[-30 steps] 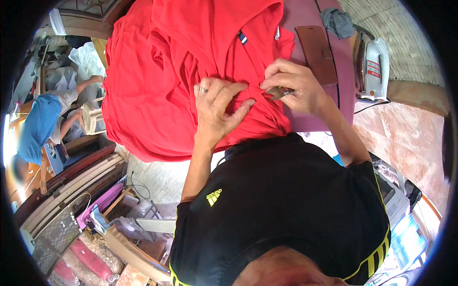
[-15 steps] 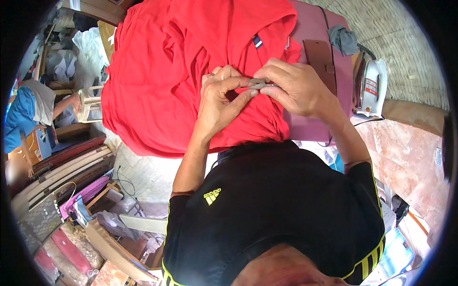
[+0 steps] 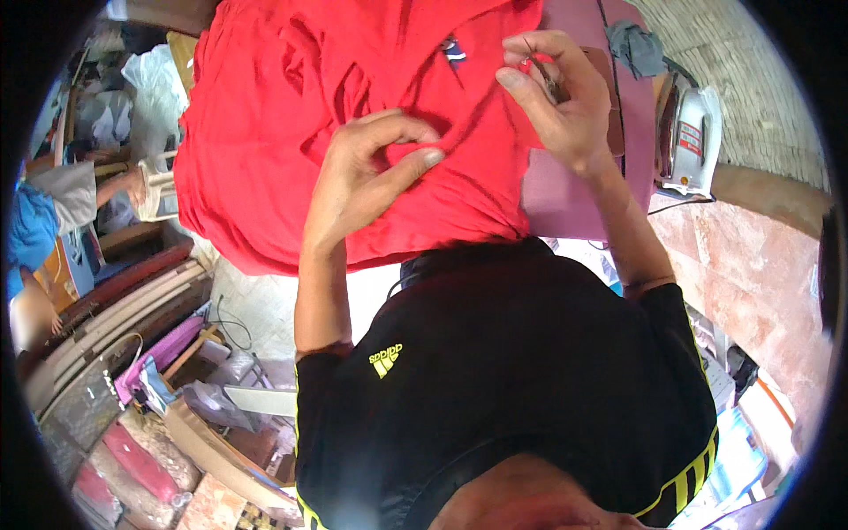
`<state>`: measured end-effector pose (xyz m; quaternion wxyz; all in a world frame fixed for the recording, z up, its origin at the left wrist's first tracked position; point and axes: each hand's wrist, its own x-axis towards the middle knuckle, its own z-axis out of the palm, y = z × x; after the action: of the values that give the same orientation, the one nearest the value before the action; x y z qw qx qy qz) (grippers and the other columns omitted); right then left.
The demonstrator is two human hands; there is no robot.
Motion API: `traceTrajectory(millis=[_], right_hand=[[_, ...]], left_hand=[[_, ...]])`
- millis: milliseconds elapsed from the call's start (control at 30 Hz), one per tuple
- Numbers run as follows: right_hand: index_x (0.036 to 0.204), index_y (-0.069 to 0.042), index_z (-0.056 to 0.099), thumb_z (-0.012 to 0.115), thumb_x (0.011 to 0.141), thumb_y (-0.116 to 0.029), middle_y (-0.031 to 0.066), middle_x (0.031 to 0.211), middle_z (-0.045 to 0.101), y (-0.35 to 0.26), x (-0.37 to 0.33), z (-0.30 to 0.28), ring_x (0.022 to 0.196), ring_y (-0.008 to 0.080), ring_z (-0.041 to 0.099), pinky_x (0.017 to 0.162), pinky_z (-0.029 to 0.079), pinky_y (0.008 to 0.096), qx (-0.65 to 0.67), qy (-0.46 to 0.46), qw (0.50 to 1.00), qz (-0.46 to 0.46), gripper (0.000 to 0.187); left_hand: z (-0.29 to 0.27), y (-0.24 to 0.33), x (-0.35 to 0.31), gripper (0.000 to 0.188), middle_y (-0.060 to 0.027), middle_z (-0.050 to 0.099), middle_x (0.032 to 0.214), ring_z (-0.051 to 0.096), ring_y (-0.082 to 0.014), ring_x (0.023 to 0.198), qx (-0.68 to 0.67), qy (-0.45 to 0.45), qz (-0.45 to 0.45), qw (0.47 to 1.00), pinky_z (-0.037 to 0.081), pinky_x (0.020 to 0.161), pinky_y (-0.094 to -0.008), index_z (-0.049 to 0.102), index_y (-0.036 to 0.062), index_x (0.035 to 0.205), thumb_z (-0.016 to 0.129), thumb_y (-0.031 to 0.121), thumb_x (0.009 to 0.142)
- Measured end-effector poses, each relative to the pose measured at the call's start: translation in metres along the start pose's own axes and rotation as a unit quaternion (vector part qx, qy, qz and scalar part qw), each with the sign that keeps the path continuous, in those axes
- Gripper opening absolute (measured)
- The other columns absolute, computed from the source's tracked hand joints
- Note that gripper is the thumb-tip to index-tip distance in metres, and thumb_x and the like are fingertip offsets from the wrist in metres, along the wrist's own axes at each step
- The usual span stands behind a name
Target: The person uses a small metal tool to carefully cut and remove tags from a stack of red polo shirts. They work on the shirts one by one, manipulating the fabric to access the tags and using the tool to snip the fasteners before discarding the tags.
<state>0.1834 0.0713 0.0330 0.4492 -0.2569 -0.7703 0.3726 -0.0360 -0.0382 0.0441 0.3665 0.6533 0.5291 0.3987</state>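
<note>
Left fingers (image 3: 415, 150) pinching red garment (image 3: 265, 132), right hand (image 3: 561, 102) raised

At the right edge of the pink padded board (image 3: 565, 199) we see a white electric iron (image 3: 692, 141) standing on end, with a crumpled grey cloth (image 3: 629, 42) just beyond it. On our left, a person in a blue top (image 3: 31, 231) sits beside a white plastic stool (image 3: 159, 184), and long wooden planks (image 3: 115, 305) lie stacked on the floor.

A rumpled red garment (image 3: 265, 150) lies spread over the purple board (image 3: 565, 194).
</note>
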Motion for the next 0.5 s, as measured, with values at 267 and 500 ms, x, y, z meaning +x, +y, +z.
traceTrajectory(millis=[267, 500], right_hand=[[0.109, -0.009, 0.068, 0.072, 0.082, -0.015, 0.0047, 0.121, 0.062, -0.007, -0.050, 0.054, 0.077, 0.0178, 0.069, 0.062, 0.055, 0.0315, -0.129, -0.097, 0.984, -0.071, 0.028], [0.112, -0.010, 0.065, 0.057, 0.090, -0.020, 0.0095, 0.135, 0.060, -0.005, -0.057, 0.057, 0.081, 0.0204, 0.070, 0.067, 0.055, 0.0382, -0.265, -0.195, 0.938, -0.110, 0.026]], left_hand=[[0.003, -0.035, -0.072, 0.004, -0.0004, 0.061, 0.091, 0.054, -0.0089, 0.082, -0.147, 0.124, -0.168, 0.967, 0.044, 0.076, -0.0242, 0.063, 0.0016, 0.094, 0.066, 0.005, 0.095], [-0.020, 0.023, 0.046, 0.024, -0.0124, 0.068, 0.096, 0.063, -0.0227, 0.088, 0.241, 0.097, 0.080, 0.962, 0.051, 0.078, -0.0343, 0.071, 0.0024, 0.102, 0.079, 0.014, 0.082]])
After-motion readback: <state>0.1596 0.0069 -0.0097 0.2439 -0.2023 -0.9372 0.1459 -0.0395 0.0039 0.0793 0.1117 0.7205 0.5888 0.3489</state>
